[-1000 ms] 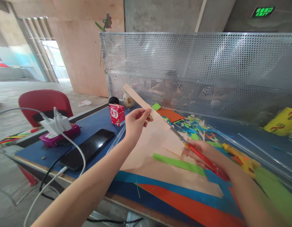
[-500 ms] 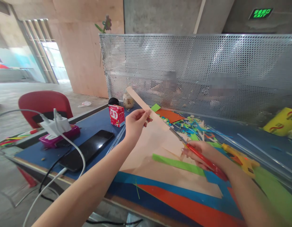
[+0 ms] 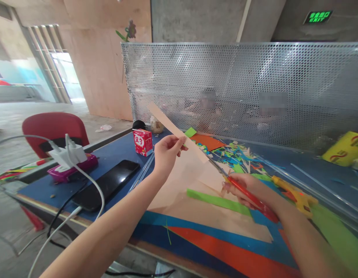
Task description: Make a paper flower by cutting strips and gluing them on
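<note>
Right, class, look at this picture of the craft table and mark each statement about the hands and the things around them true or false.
1. The left hand pinches a peach paper strip. True.
2. The right hand holds blue-handled scissors. False: the scissors have red handles.
3. A green strip lies on the table. True.
4. The phone stands upright. False: it lies flat.

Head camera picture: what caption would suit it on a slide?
Left hand holds up a peach paper strip while the right hand cuts it with red-handled scissors.
</note>
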The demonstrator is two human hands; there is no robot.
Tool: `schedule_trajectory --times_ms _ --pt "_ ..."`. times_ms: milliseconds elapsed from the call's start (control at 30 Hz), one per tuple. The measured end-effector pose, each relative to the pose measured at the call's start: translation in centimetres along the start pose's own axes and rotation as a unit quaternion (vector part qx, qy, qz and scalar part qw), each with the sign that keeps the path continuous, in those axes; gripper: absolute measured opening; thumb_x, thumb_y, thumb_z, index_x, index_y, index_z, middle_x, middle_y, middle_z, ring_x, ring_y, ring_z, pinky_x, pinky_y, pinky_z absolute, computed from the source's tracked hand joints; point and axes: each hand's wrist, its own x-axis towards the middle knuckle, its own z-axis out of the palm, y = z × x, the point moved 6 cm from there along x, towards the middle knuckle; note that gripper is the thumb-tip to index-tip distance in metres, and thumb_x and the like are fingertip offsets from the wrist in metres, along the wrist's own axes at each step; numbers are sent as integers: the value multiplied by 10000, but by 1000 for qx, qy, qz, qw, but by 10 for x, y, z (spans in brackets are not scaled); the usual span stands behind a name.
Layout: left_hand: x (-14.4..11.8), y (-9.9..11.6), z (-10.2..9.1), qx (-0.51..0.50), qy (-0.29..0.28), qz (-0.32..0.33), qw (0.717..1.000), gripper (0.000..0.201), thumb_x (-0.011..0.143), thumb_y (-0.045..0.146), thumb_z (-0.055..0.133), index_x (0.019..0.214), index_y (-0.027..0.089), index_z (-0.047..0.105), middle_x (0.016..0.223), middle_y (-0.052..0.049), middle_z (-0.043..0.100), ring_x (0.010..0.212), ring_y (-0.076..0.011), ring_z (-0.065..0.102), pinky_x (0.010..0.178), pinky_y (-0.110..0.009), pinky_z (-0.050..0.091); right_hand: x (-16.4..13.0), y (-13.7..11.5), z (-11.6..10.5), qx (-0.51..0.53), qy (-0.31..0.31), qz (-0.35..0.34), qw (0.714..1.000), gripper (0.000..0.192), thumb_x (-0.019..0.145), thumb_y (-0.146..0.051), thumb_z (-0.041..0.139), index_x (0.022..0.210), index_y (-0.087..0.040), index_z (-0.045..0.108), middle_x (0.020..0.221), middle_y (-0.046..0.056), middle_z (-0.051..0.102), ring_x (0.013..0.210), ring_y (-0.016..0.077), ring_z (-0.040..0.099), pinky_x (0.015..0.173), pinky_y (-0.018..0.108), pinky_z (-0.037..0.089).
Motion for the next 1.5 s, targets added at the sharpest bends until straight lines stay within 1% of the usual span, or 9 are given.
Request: schedule_trajectory --times_ms 167,333,667,833,967,1133,1233,1400,1500 --pt "0 0 0 8 -3 -4 1000 161 663 284 647 682 130 603 514 -10 586 470 -92 562 368 -180 343 -2 -2 0 5 9 29 1000 320 751 -455 507 617 -205 358 373 -107 304 265 37 310 289 183 224" --pt "-1 0 0 12 1 -13 1000 165 661 281 649 675 124 601 525 -11 594 445 -77 544 370 -181 346 1 3 1 21 -7 56 998 321 757 -472 468 603 -210 363 324 -109 281 235 47 293 272 191 234" --pt "-3 -1 3 19 -10 -16 1000 153 663 272 648 652 128 599 506 -6 598 408 -60 514 367 -174 344 -2 0 0 -13 7 34 999 332 730 -499 523 643 -201 404 349 -101 306 285 47 310 305 188 229" --pt "-3 0 3 24 -9 -16 1000 153 666 272 647 650 129 595 516 -6 596 429 -68 533 372 -173 351 6 10 1 9 -12 58 998 409 749 -585 422 588 -209 397 313 -102 245 251 59 278 294 208 222" --pt "-3 -1 3 22 -7 -16 1000 148 667 269 646 651 130 597 517 -5 594 435 -72 541 369 -172 349 9 13 0 15 -19 53 998 437 750 -616 376 577 -216 397 289 -101 237 230 67 272 282 213 214" --pt "-4 -2 4 25 -8 -26 999 155 670 271 645 634 128 598 512 -9 600 401 -59 512 371 -175 352 7 13 1 6 -13 76 997 407 714 -587 473 580 -215 379 307 -100 261 247 64 289 293 206 215" --pt "-4 -4 5 18 -8 -41 999 161 665 275 648 625 128 595 508 -9 601 391 -57 504 371 -176 350 5 8 1 -11 -1 60 998 395 680 -556 547 602 -209 375 337 -97 308 280 53 307 315 190 224" --pt "-5 -4 6 10 -18 -38 999 158 664 281 649 634 134 599 507 -7 599 401 -60 515 373 -175 345 5 7 1 -33 -1 45 998 406 711 -549 514 564 -205 354 344 -95 263 299 49 292 326 190 209" --pt "-6 -4 7 15 -19 -40 999 161 662 285 650 635 134 599 509 -9 600 406 -64 519 375 -179 344 5 5 0 -42 2 42 998 385 697 -524 557 589 -204 373 357 -94 283 304 46 290 323 189 201"
